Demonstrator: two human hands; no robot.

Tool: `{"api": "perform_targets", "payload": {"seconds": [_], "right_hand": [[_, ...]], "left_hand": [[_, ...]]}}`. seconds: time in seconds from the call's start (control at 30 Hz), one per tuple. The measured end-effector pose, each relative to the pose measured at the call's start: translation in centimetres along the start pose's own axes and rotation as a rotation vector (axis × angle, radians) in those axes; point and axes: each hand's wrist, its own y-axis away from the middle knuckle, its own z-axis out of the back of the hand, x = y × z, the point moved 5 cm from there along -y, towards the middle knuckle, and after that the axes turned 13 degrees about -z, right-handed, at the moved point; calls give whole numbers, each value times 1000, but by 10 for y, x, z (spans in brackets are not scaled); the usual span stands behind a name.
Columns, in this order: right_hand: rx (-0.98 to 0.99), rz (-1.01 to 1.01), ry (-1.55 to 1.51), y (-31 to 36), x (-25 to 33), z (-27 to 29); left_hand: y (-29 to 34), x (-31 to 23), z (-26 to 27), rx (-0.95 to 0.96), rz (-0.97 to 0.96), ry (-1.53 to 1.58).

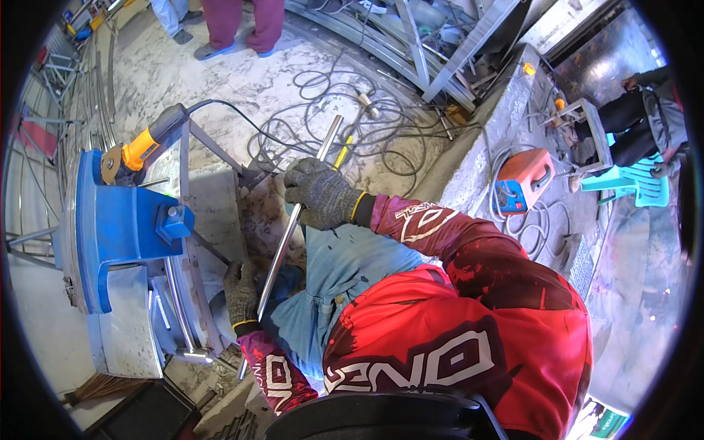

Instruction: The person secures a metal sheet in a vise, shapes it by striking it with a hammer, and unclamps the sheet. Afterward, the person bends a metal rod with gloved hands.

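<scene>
My right hand (323, 194), in a dark grey knitted glove, is closed around the upper part of a long shiny metal tube (280, 253). The tube slants from the upper right down toward the lower left, past my knees. Beside its lower part is my left hand (242, 295), in the same kind of glove; its fingers are partly hidden, and whether they grip anything is unclear. To the left stands a large blue bench vise (136, 220). An angle grinder (150, 143) with a yellow and dark body rests on top of it, its disc toward the vise.
Looped dark cables (367, 136) cover the floor ahead. An orange and blue welding machine (522, 180) stands at right, near a turquoise plastic stool (634, 182) and a person (634, 117) beside a metal frame (592, 136). Another person's legs (238, 22) show at the far edge.
</scene>
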Motion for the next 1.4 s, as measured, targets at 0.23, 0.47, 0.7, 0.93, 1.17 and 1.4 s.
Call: {"api": "perform_targets", "payload": {"seconds": [0.23, 0.47, 0.7, 0.93, 1.17, 1.4], "right_hand": [[15, -6, 2, -1, -1, 1], [-17, 3, -18, 1, 0, 2], [-50, 27, -17, 0, -2, -3], [-34, 10, -21, 0, 0, 2], [4, -8, -15, -1, 2, 3], [-90, 36, -47, -1, 6, 10]], "left_hand": [[-2, 6, -3, -4, 95, 92], [-1, 12, -1, 4, 44, 40], [0, 24, -1, 3, 56, 31], [-2, 17, -1, 2, 25, 27], [-2, 20, -1, 2, -1, 27], [-1, 13, -1, -18, 80, 30]]}}
